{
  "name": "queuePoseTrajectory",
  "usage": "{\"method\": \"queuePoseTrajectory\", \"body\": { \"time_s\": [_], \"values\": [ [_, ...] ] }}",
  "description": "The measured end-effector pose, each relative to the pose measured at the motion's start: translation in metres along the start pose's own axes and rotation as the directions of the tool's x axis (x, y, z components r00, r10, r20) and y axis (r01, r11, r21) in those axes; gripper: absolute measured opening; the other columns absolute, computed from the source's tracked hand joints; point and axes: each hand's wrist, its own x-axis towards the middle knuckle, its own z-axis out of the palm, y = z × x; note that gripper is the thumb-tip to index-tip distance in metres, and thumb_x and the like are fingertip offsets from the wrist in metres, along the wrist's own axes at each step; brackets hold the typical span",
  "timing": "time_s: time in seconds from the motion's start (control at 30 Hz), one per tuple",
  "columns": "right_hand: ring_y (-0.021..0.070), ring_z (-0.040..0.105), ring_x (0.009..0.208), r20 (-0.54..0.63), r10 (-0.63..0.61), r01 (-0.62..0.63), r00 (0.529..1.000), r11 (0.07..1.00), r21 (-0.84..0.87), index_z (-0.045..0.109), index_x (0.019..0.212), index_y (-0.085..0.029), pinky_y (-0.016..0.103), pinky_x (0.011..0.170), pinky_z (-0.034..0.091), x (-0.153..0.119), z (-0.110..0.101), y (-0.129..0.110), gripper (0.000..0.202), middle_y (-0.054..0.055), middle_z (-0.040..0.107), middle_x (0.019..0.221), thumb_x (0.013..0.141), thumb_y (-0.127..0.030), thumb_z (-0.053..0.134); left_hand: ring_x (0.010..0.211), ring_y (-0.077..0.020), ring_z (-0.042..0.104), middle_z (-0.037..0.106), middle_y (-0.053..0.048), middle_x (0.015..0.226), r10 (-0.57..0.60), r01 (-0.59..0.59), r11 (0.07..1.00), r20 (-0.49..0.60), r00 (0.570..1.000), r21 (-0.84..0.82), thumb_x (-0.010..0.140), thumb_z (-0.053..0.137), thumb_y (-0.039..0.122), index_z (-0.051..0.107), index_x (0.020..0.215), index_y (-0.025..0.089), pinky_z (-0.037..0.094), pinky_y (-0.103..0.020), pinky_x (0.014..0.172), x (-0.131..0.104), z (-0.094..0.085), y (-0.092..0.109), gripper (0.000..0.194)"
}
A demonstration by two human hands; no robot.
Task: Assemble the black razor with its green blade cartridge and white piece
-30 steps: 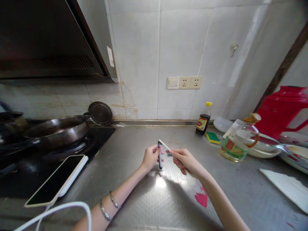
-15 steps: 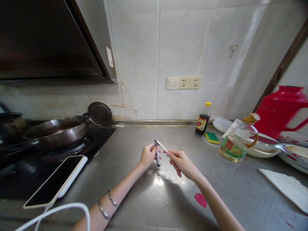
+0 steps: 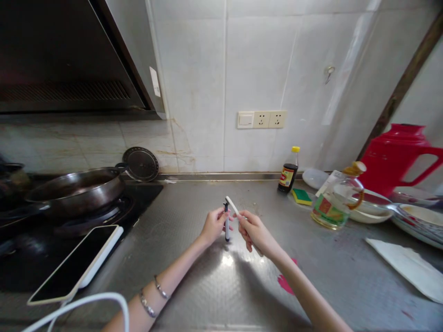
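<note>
My left hand [image 3: 215, 226] is closed around a slim grey-and-black handled tool [image 3: 227, 226], held nearly upright with its small dark head at the top. To its right, my right hand [image 3: 254, 230] is closed on a slim white stick-like tool [image 3: 232, 205], slanted up to the left. The white tip is close to the head of the grey tool; I cannot tell whether they touch. A greyish end of the white tool shows below my right palm. Both hands are above the metal counter [image 3: 197, 286]. The exact kind of either tool is too small to make out.
On the left are a phone [image 3: 78, 263] with a white cable [image 3: 104, 295] and a pan [image 3: 79, 189] on the stove. To the right stand a soy sauce bottle [image 3: 287, 177], a sponge [image 3: 302, 197], an oil jug [image 3: 330, 210], bowls, a red thermos [image 3: 391, 159] and a white cloth [image 3: 404, 265].
The white tool has tilted steeper, and its grey rear end now shows under my right palm. My right hand has shifted slightly left. The view has turned a little to the right.
</note>
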Motion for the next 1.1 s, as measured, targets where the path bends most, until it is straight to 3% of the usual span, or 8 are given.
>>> {"method": "queuePoseTrajectory", "body": {
  "time_s": [0.2,0.4,0.57,0.73,1.1],
  "values": [
    [0.0026,0.023,0.028,-0.079,-0.02,0.022,0.997,0.999,0.023,0.045,0.097,-0.018,0.015,0.022,0.031,-0.008,0.01,0.012,0.038,-0.011,0.033,0.05,0.079,-0.051,0.043,0.051,-0.0153,0.063,0.065,-0.006,0.077,0.017,-0.017,1.0,0.009,1.0,0.009,0.075,0.053,0.046,0.054,0.09,0.013,0.044,-0.021,0.04,-0.001,0.001,0.0,0.037],
    [0.0026,0.022,0.03,-0.042,0.002,0.001,0.999,0.998,0.07,0.048,0.104,-0.018,0.015,0.022,0.031,-0.03,0.008,0.008,0.042,-0.011,0.032,0.05,0.079,-0.051,0.046,0.052,-0.0162,0.064,0.066,-0.009,0.08,0.031,-0.031,0.999,0.0,1.0,-0.023,0.076,0.051,0.045,0.052,0.095,0.012,0.047,-0.023,0.043,0.001,-0.002,0.005,0.038],
    [0.0027,0.024,0.03,-0.119,-0.07,0.08,0.99,0.994,0.078,0.051,0.099,-0.016,0.017,0.027,0.034,-0.029,0.002,0.001,0.04,-0.011,0.031,0.049,0.079,-0.051,0.046,0.052,-0.0161,0.063,0.066,-0.01,0.082,-0.022,0.035,0.995,0.137,0.99,-0.098,0.075,0.053,0.047,0.051,0.095,0.013,0.05,-0.028,0.049,-0.002,0.001,0.007,0.04],
    [0.0027,0.022,0.029,-0.114,-0.082,0.092,0.99,0.992,0.089,0.051,0.097,-0.015,0.015,0.025,0.029,-0.024,0.004,0.006,0.04,-0.011,0.03,0.047,0.079,-0.051,0.046,0.055,-0.016,0.064,0.066,-0.009,0.084,0.011,0.021,0.989,0.211,0.977,-0.146,0.075,0.055,0.048,0.051,0.096,0.013,0.051,-0.029,0.054,-0.005,0.004,0.005,0.041],
    [0.0021,0.019,0.028,-0.111,-0.044,0.061,0.993,0.986,0.155,0.05,0.101,-0.016,0.013,0.023,0.022,-0.033,0.011,0.012,0.042,-0.012,0.03,0.045,0.08,-0.051,0.047,0.054,-0.0149,0.063,0.065,-0.008,0.082,0.034,-0.008,0.991,0.187,0.982,-0.136,0.077,0.052,0.045,0.052,0.095,0.013,0.051,-0.029,0.054,-0.006,0.006,0.007,0.037]
  ]
}}
